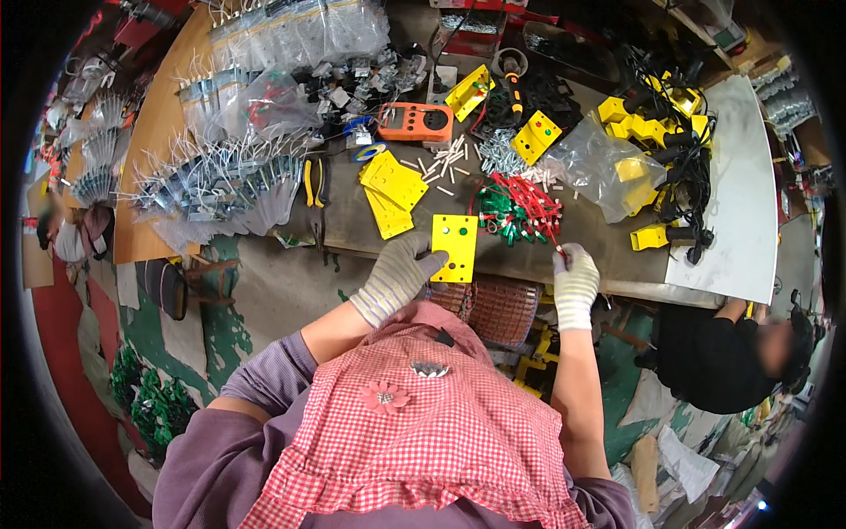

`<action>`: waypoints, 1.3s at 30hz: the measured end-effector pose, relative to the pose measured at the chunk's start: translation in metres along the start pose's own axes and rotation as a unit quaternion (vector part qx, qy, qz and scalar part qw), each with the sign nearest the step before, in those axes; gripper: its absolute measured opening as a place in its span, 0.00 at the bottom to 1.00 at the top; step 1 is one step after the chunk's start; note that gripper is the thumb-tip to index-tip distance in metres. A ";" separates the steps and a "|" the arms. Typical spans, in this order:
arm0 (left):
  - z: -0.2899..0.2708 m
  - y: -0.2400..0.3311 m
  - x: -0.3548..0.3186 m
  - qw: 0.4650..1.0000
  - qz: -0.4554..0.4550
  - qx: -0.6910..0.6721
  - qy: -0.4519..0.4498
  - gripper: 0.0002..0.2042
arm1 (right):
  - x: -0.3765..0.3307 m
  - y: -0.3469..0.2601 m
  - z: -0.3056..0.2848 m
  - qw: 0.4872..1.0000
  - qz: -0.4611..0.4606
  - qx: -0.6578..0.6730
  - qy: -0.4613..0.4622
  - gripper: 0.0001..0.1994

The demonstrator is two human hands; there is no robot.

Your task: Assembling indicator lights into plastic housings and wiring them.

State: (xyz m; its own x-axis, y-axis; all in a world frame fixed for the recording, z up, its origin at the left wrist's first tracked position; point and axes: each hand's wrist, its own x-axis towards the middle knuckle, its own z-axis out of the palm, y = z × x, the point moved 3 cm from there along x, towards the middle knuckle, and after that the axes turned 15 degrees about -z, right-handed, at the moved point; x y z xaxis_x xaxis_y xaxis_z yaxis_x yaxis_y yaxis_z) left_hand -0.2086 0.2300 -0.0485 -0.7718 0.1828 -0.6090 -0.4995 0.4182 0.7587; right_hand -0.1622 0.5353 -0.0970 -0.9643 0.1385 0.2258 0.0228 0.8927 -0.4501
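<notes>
My gloved left hand (394,274) grips a yellow plate (454,249) by its left edge, thumb on its face. The plate has several holes and a green round piece near its top. My gloved right hand (575,280) is closed, fingertips pinched on the end of a red wire (556,240). The wire leads to a pile of red-wired and green-wired indicator lights (520,208) on the table just beyond both hands. Left of that pile lie several stacked yellow plates (392,187). Two more yellow pieces, a plate with lights (537,137) and a folded one (469,93), lie farther back.
An orange multimeter (415,122), white sleeves (449,159), yellow-handled pliers (314,182) and a soldering iron (514,88) lie on the table (352,234). Bagged wired parts (220,189) cover the left; yellow boxes with black cables (656,132) sit right. Another person (714,357) is at right.
</notes>
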 end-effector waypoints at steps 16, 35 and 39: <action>-0.002 0.008 0.005 0.998 0.026 0.046 0.039 0.15 | -0.021 -0.125 -0.040 0.931 0.057 0.355 -0.060 0.09; 0.021 0.027 -0.023 0.986 0.108 0.130 0.009 0.11 | 0.022 -0.156 -0.023 0.940 -0.048 0.337 -0.035 0.08; 0.021 0.021 -0.022 0.974 0.174 0.145 0.019 0.10 | 0.022 -0.142 -0.009 0.928 -0.029 0.367 -0.060 0.13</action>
State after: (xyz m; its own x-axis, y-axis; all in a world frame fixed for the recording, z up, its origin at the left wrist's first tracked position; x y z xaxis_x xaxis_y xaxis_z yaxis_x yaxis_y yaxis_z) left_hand -0.1936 0.2539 -0.0236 -0.8911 0.3277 -0.3140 -0.0774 0.5721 0.8165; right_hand -0.1844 0.4156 -0.0205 -0.9818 0.0114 0.1896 -0.1729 0.3587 -0.9173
